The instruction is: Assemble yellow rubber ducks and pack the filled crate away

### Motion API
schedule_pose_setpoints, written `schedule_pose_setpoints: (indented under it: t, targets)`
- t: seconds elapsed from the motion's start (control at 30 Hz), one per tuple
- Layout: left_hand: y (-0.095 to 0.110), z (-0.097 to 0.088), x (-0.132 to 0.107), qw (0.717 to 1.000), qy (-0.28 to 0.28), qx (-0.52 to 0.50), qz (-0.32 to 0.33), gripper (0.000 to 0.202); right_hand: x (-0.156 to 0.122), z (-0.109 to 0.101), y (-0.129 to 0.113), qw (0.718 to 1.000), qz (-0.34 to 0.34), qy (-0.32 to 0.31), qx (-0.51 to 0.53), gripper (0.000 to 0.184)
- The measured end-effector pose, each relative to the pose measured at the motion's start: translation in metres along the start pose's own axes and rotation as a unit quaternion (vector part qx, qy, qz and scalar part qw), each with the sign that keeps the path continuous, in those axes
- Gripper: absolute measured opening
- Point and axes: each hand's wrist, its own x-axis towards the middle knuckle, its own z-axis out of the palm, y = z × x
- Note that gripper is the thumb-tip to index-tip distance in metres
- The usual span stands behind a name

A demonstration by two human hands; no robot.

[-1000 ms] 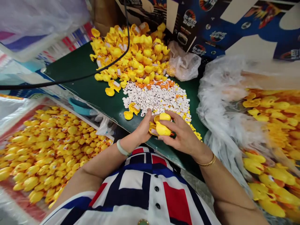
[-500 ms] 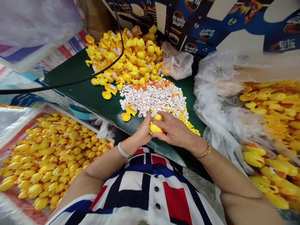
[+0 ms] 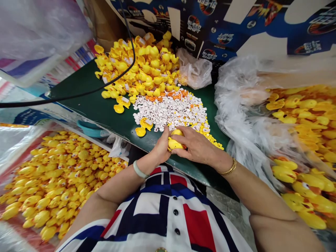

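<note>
Between my two hands, over the table's near edge, is a yellow toy duck [image 3: 174,143]. My left hand [image 3: 160,147] is closed on its left side, thumb up. From the right, my right hand [image 3: 195,145] grips it with bent fingers that cover part of it. Just beyond the hands lies a spread of small white eye pieces [image 3: 170,112] with black dots. Orange pieces [image 3: 175,95] sit at its far side and small yellow pieces [image 3: 214,140] at its right. An opened yellow duck shell [image 3: 146,123] rests left of the white pieces.
A heap of yellow duck shells [image 3: 147,66] covers the back of the green table [image 3: 86,101]. A black cable [image 3: 105,85] hangs across it. At left stands a tray of yellow ducks [image 3: 65,164]; at right, a clear plastic bag [image 3: 236,105] with more yellow parts.
Both hands keep hold of the duck in nearly the same pose. The whole view has shifted slightly; the things on the table lie as before.
</note>
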Motion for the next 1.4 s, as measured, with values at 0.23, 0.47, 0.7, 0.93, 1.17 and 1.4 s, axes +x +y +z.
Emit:
schedule_pose_setpoints:
  t: [0.23,0.47,0.7,0.93,1.17,1.4]
  targets:
    - [0.003,-0.006,0.000,0.997,-0.022,-0.027,-0.076,0.069,0.000,0.004,-0.008,0.998,0.011,-0.011,-0.057,0.045]
    - [0.003,-0.008,-0.008,0.996,-0.079,0.014,-0.027,0.047,-0.012,0.026,-0.011,0.997,0.051,0.054,-0.002,0.068]
    - [0.017,-0.026,-0.011,0.958,-0.160,0.228,0.070,0.069,-0.026,0.033,0.009,0.961,0.104,0.182,0.178,0.060]
    - [0.017,-0.037,-0.016,0.795,-0.145,0.538,0.240,0.069,-0.021,0.032,0.009,0.960,0.107,0.125,0.227,0.038]
    - [0.012,-0.044,-0.012,0.844,-0.115,0.470,0.233,0.064,-0.012,0.057,0.006,0.936,0.167,0.206,0.233,0.037]
    - [0.015,-0.022,-0.010,0.977,-0.094,0.076,0.174,0.059,-0.012,0.056,-0.014,0.925,0.196,0.222,0.240,0.068]
